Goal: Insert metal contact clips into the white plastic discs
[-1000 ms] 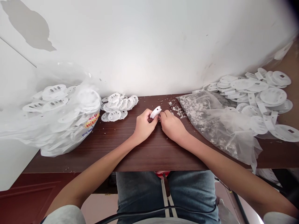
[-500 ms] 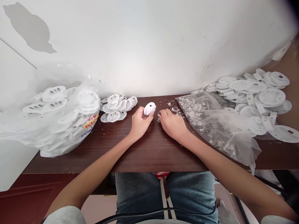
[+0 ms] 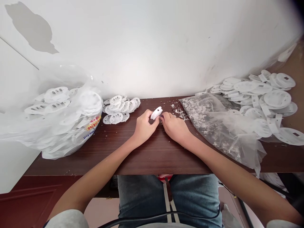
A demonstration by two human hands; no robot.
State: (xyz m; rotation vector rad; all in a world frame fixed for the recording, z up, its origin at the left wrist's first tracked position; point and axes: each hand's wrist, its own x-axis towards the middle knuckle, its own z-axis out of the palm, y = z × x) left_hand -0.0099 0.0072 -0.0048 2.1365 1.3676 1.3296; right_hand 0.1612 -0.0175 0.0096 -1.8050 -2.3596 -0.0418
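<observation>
Between its thumb and fingers my left hand point(image 3: 145, 127) grips a white round plastic piece point(image 3: 156, 113) with a small dark slot. The piece is tilted, its edge turned toward me. My right hand point(image 3: 174, 126) is pinched closed right beside the piece's lower right edge. Whatever its fingertips hold is too small and covered to name. Close beyond the right hand lies a scatter of tiny clear and metallic bits point(image 3: 178, 110). A small pile of white slotted discs point(image 3: 121, 107) rests to the left of my left hand.
On the left stands a clear plastic bag point(image 3: 68, 139) full of white discs. To the right, a clear bag of tiny parts point(image 3: 209, 117) lies before a heap of white round pieces point(image 3: 261, 91). A white wall point(image 3: 152, 47) backs the brown table point(image 3: 152, 158).
The white round piece has tilted more edge-on and moved slightly right with my left hand. My right fingertips and the piece are now closer together.
</observation>
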